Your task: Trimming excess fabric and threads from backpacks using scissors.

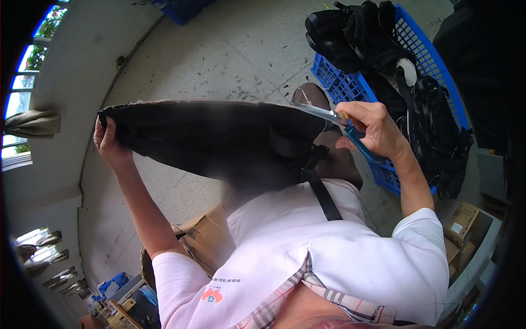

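At far right, 1 blue plastic basket with lattice walls [430,46] holds a heap of black fabric goods [378,27], some spilling over its near rim. Left of it, small dark scraps [241,94] litter the pale grey tiled floor [208,66]. At far left, 1 gathered beige curtain [34,124] hangs against a bright window [22,100]. Brown cardboard boxes stand near left [205,236] and near right [463,220].

Room lies beyond the black fabric [203,137]; a loaded blue basket [345,83] obstructs the right.
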Action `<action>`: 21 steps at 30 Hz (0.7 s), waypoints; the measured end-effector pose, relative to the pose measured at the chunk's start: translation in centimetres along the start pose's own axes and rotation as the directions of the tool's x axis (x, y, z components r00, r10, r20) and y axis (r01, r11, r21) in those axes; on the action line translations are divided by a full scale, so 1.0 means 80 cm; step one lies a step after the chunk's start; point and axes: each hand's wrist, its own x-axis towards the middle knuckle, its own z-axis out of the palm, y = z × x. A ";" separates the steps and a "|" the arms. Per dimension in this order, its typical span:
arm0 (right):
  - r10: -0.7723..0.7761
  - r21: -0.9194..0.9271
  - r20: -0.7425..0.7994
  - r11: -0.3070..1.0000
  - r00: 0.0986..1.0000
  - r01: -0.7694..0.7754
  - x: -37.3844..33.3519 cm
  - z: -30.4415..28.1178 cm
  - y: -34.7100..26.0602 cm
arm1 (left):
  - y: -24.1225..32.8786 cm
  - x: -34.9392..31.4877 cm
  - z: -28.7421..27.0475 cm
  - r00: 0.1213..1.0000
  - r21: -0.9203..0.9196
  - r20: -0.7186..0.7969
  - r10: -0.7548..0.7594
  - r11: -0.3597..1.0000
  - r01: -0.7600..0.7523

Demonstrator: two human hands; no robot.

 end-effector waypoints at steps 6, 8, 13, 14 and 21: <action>0.085 0.125 -0.108 0.990 0.991 -0.071 -0.001 -0.013 0.008 | 0.001 0.007 0.036 1.000 0.114 0.006 -0.003 0.993 0.002; 0.046 0.089 -0.166 0.995 0.985 -0.031 0.010 -0.018 0.000 | 0.000 0.010 0.048 0.996 0.084 0.093 -0.010 0.996 0.002; -0.007 -0.150 -0.041 0.989 0.999 0.001 0.049 -0.027 -0.030 | 0.007 0.011 0.069 0.998 0.038 0.061 0.035 0.999 -0.037; -0.011 -0.177 -0.034 0.984 0.999 0.004 0.054 -0.025 -0.029 | 0.009 0.011 0.074 0.998 0.024 0.059 0.030 0.999 -0.031; -0.049 -0.230 0.099 0.971 0.994 0.071 0.077 -0.021 -0.013 | 0.013 0.013 0.060 0.996 -0.022 0.087 0.024 1.000 -0.022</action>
